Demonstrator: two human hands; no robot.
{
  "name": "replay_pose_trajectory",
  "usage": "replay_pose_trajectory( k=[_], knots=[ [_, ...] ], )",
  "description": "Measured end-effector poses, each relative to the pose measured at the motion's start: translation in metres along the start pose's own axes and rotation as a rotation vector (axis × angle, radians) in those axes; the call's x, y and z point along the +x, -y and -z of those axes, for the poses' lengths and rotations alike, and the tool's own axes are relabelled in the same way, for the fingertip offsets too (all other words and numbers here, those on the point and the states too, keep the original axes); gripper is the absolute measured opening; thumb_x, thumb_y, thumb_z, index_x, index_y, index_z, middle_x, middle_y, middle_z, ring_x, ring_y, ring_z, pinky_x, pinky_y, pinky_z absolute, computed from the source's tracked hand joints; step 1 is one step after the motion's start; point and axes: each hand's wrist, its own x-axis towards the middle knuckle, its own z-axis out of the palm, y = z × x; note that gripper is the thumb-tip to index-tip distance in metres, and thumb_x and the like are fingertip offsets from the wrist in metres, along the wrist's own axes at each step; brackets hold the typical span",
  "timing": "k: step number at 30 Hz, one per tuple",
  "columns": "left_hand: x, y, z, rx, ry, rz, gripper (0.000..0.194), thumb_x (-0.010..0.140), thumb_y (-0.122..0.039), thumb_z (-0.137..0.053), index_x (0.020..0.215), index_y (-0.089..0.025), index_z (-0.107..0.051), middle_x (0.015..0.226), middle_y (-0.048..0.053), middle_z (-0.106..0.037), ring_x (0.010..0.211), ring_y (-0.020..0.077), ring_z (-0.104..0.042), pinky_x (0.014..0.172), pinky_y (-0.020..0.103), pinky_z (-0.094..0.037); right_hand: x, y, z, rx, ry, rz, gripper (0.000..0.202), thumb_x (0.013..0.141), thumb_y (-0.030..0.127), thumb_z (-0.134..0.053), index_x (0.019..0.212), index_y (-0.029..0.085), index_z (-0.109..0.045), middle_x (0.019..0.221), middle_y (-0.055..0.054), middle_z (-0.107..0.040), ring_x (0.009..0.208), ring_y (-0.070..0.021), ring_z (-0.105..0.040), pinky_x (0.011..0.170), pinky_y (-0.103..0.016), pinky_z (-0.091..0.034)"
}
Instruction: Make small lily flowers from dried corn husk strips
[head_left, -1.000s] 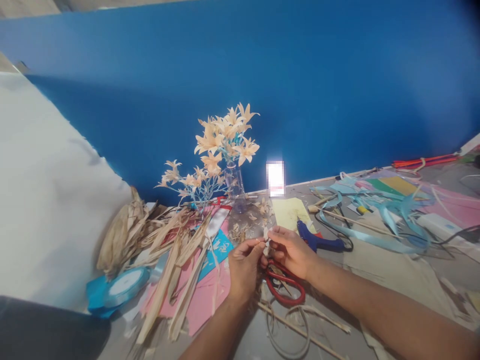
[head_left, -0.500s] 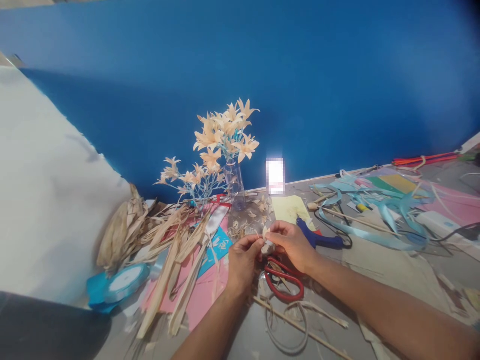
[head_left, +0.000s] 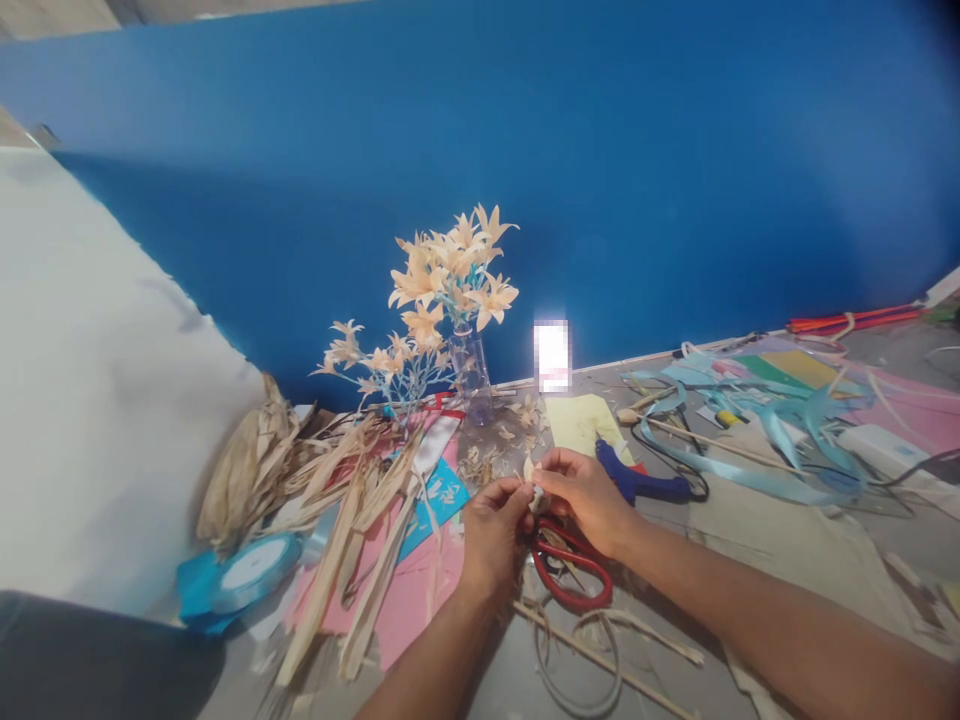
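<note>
Cream petal (head_left: 529, 469) pinched btwn fingertips of L hand (head_left: 495, 528) & R hand (head_left: 583, 497); tip up, long axis approx. vert.; well short of tabletop (head_left: 504, 690) far edge, tight room w/ red-handled scissors (head_left: 579, 602) & glue gun (head_left: 628, 482) close.

- The pale petal (head_left: 529, 468) now stands up between the fingertips, where a second ago only a thin whitish bit shows there.
- The whitish piece (head_left: 537, 500) under it is more covered by the fingers than half a second ago (its outline is too small to read well).
- The left hand (head_left: 491, 525) has its thumb tip slightly further right, closer to the right hand's (head_left: 589, 500) fingertips.
- The whole scene sits slightly lower in view than half a second ago.
</note>
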Motion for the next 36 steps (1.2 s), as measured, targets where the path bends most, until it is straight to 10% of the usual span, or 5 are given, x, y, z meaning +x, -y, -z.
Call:
replay_pose_trajectory(
  k=[36],
  knots=[
    [0.0014, -0.0019, -0.0006, -0.066, 0.001, -0.008, 0.028, 0.062, -0.036, -0.085, 0.069, -0.014, -0.068, 0.047, -0.002, -0.057, 0.044, 0.0079, -0.046, 0.046, 0.020, -0.033, -0.0018, 0.0001, 0.0018, -0.063, 0.080, -0.022, 0.032, 0.068, 0.042, -0.081, 0.072, 0.017, -0.061, 0.055, 0.005, -0.051, 0.047, -0.0073, -0.040, 0.045, -0.021, -0.027]
  ],
)
